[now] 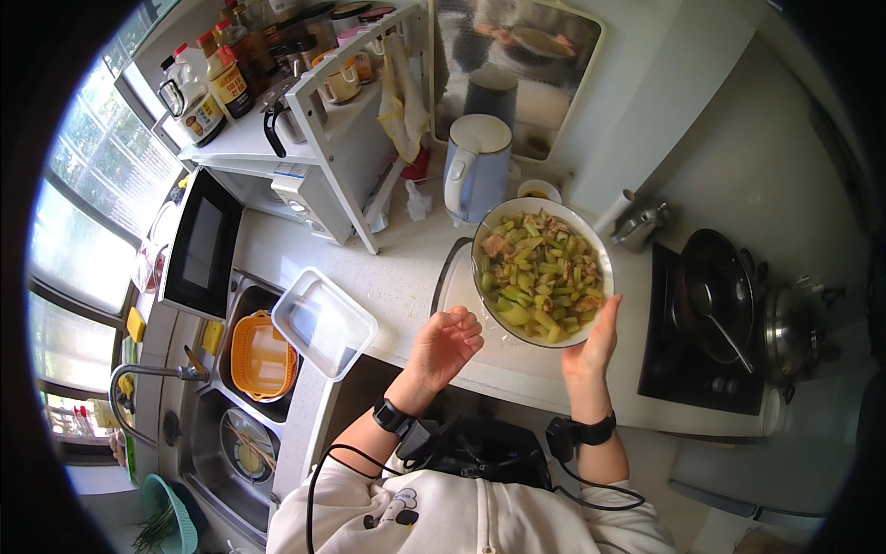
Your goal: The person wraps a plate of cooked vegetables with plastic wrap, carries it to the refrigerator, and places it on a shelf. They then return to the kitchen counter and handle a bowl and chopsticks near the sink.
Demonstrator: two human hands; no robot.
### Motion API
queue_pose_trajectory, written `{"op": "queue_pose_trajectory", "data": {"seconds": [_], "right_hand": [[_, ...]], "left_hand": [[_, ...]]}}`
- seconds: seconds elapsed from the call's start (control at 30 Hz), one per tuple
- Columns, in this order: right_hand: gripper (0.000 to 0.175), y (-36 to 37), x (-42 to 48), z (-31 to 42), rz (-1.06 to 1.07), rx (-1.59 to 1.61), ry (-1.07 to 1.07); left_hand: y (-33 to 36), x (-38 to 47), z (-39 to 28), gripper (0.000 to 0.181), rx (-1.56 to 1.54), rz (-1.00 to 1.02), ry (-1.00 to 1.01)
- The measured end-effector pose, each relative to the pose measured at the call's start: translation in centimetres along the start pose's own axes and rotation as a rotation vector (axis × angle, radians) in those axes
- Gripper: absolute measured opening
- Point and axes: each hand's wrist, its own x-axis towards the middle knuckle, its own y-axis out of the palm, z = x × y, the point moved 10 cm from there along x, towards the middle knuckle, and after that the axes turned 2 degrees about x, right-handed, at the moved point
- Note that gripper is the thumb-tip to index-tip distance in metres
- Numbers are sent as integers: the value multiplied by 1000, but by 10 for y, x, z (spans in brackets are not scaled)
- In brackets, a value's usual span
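Note:
My right hand [595, 337] grips the lower right rim of a round white dish [604, 251] with a dark edge. Pieces of cooked celery and meat [540, 277] fill the dish, which is held above a cutting board [457, 291] on the counter. Just left of the dish, my left hand [448, 343] is curled with its fingers closed, and I see nothing in it. A blue and white electric kettle [479, 166] stands behind the dish. Beside it is a small bowl with dark liquid [538, 189], partly covered by the dish.
On the left, a microwave [311, 201] has its door [201, 242] swung open. A clear plastic container [325, 322] overlaps the sink edge near an orange basket [263, 356]. Bottles [225, 76] crowd the shelf above. A wok [716, 298] with a ladle sits on the cooktop [664, 360] at right.

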Motion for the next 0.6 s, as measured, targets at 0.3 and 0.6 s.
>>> {"op": "queue_pose_trajectory", "data": {"seconds": [0.3,0.6], "right_hand": [[58,8,-2,0,36,0,24],[57,6,-6,4,5,-35,11]], "left_hand": [[-3,13,0,21,92,-176,-34],[-21,6,-42,12,206,-196,197]]}}
